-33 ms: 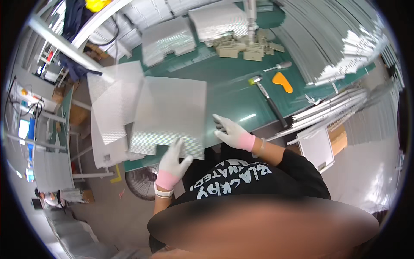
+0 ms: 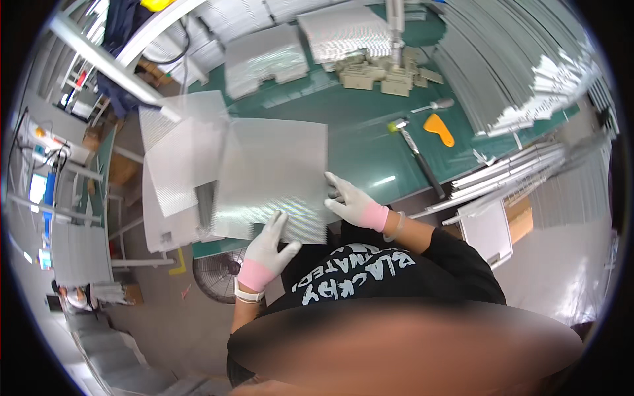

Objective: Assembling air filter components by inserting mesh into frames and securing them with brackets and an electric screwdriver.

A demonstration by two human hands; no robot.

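Note:
A thin, fine-textured translucent sheet (image 2: 274, 175) lies on the green table near its front edge, with a notch in its near side. My left hand (image 2: 267, 249), in a white glove with a pink cuff, rests its outstretched fingers on the sheet's near edge. At the sheet's right edge is my right hand (image 2: 357, 205), gloved the same way, fingers apart and fingertips touching or nearly touching that edge. Neither hand is closed around anything. More loose sheets (image 2: 175, 155) overlap to the left, partly under the first one.
On the green table (image 2: 370, 148) lie a hammer (image 2: 419, 160), an orange scraper (image 2: 438, 129) and a screwdriver (image 2: 432, 105). Beige blocks (image 2: 358, 80) and stacked sheets (image 2: 264, 61) sit farther back. Long white strips (image 2: 508, 72) fill the right side. A fan (image 2: 216, 276) stands below the front edge.
The sheet has shifted slightly right, and the gap between its right edge and my right hand has closed. My left hand stays on the near edge. The whole view has shifted a little.

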